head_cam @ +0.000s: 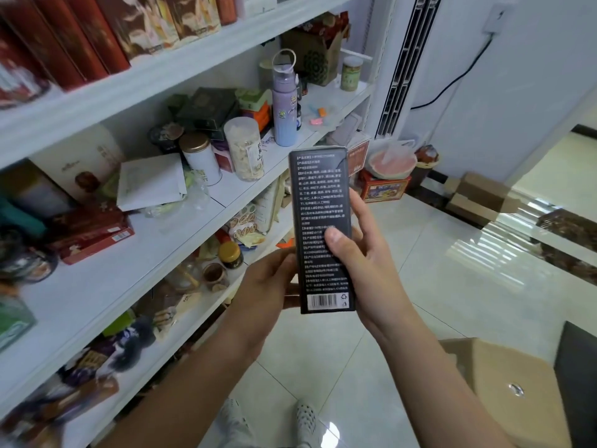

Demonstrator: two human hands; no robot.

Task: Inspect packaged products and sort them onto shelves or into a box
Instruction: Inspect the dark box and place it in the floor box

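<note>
bright, even light | glare on floor tiles [478, 250] | edges bowed — lower-left shelves [97, 295] blurred

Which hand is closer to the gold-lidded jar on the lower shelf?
Left. The left hand grips the black box just right of the jar; the right hand holds the box's far side, farther away.

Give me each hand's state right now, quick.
Left hand: holding the black box at its lower left edge.
Right hand: holding the same box, thumb pressed on its printed face.
</note>
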